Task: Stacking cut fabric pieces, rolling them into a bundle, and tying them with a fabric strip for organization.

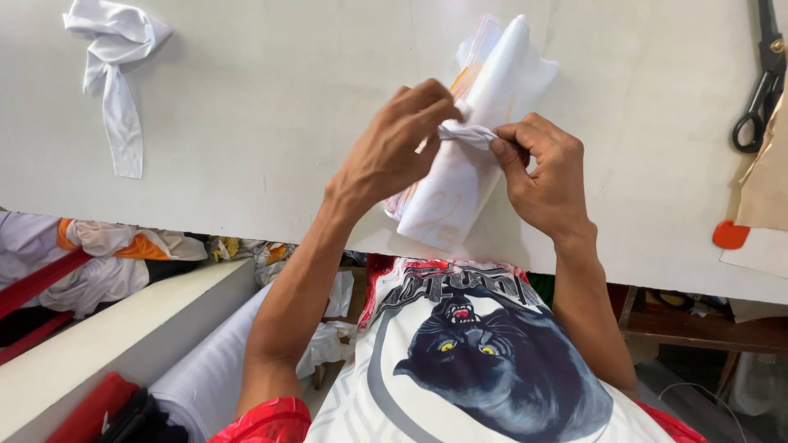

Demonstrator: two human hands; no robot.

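Observation:
A rolled bundle of white fabric [484,123] with orange markings lies on the white table [271,107], pointing away from me. Around its middle runs a thin white cloth strip [465,133]. My left hand [394,148] pinches one end of the strip from the left side of the bundle. My right hand [546,172] grips the other end of the strip at the right side. Both hands rest over the bundle, pulling the strip taut between them.
A loose knotted white cloth strip [115,66] lies at the far left of the table. Black scissors [762,82] and brown paper [767,172] sit at the right edge, with an orange piece [729,235] nearby. Fabric rolls [205,369] and cloth scraps lie below the table.

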